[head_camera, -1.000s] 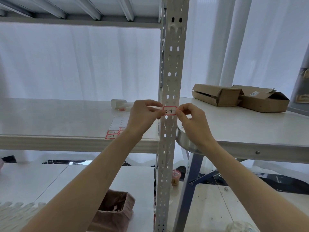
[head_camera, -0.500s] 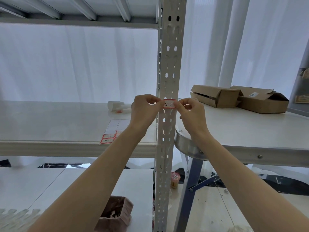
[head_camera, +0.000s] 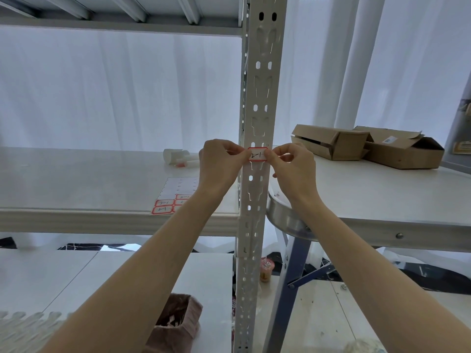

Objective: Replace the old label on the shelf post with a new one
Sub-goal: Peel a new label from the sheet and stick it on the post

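A white, red-bordered label (head_camera: 257, 156), handwritten perhaps "2-1", lies against the perforated shelf post (head_camera: 260, 98). The left hand (head_camera: 219, 164) pinches its 9 o'clock end, the right hand (head_camera: 293, 169) its 3 o'clock end.

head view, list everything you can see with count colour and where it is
shelf post: one, pale grey, upright at centre
label: one, white with red border, against the post's front
shelf board: one, white, left of the post
label sheet: one, white with red-bordered labels, flat on the shelf board
container: one, white, lying behind the sheet
table: one, white, right of the post
cardboard boxes: two, brown, on the table
bag: one, brown, on the lower shelf
left hand: pinches the label's left end
right hand: pinches the label's right end
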